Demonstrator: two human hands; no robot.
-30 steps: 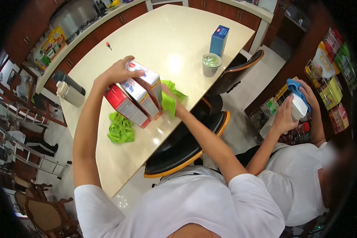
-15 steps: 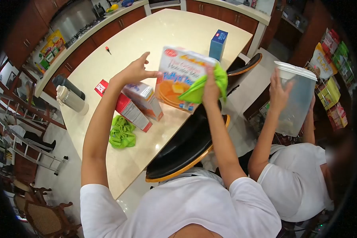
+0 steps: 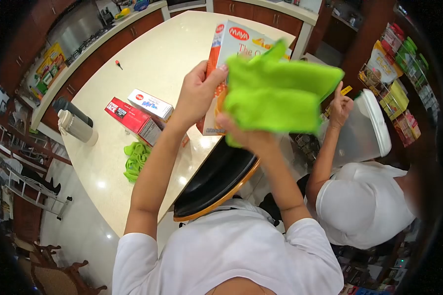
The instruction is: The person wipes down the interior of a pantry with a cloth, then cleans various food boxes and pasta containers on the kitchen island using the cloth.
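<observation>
My left hand [image 3: 200,93] is closed on the left edge of an upright Maya pancake mix box [image 3: 232,45], its thumb against the front. My right hand [image 3: 248,136] grips a bright green cloth [image 3: 285,96], blurred by motion, which covers much of the box front. Below and left on the table stand a red box [image 3: 133,118] and a white-topped Maya box [image 3: 150,102], side by side. Beside them lies a crumpled second green cloth [image 3: 135,160].
Two bottles, one cream [image 3: 78,127] and one dark [image 3: 73,110], stand at the table's [image 3: 157,54] left edge. A black chair [image 3: 216,179] is against the near side. At right, a co-worker [image 3: 364,201] holds a clear lidded container [image 3: 362,130] beside packed shelves [image 3: 396,93].
My left hand, earlier spread beside the box, now grips its left side. The right hand's cloth has swung across the box front. The co-worker's container has tilted and lowered.
</observation>
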